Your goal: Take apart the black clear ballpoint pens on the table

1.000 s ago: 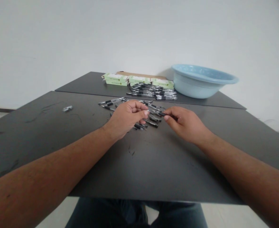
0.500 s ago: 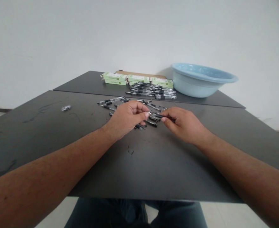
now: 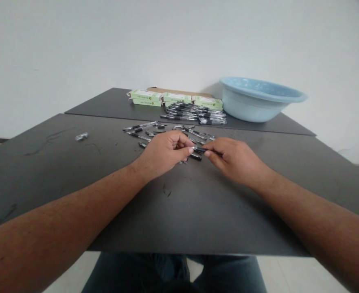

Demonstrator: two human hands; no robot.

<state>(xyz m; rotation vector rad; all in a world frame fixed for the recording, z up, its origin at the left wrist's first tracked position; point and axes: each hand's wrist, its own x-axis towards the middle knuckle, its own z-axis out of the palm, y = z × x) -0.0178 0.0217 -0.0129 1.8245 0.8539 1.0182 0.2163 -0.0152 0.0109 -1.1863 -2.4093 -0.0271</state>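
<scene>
Between my hands, above the dark table [image 3: 179, 211], lies a black pen [image 3: 200, 150], held roughly level. My left hand [image 3: 170, 152] pinches its tip end between thumb and fingers. The other end is gripped by my right hand [image 3: 231, 158], whose fingers wrap round the barrel and hide most of it. Under and behind my hands, several loose pens and pen parts [image 3: 139, 136] are scattered, some covered by my left hand. A small clear piece [image 3: 82, 136], perhaps pen caps, lies apart on the left.
Farther back is a heap of assembled-looking pens [image 3: 182, 112]. Behind it stand pale green boxes [image 3: 145, 97] in a row, beside a large light-blue basin [image 3: 259, 106] on the right. A seam [image 3: 106, 117] crosses the table between its front and back parts.
My hands have come slightly closer together, and the pen's tip end now meets my left fingers. The whole view has shifted a little.
</scene>
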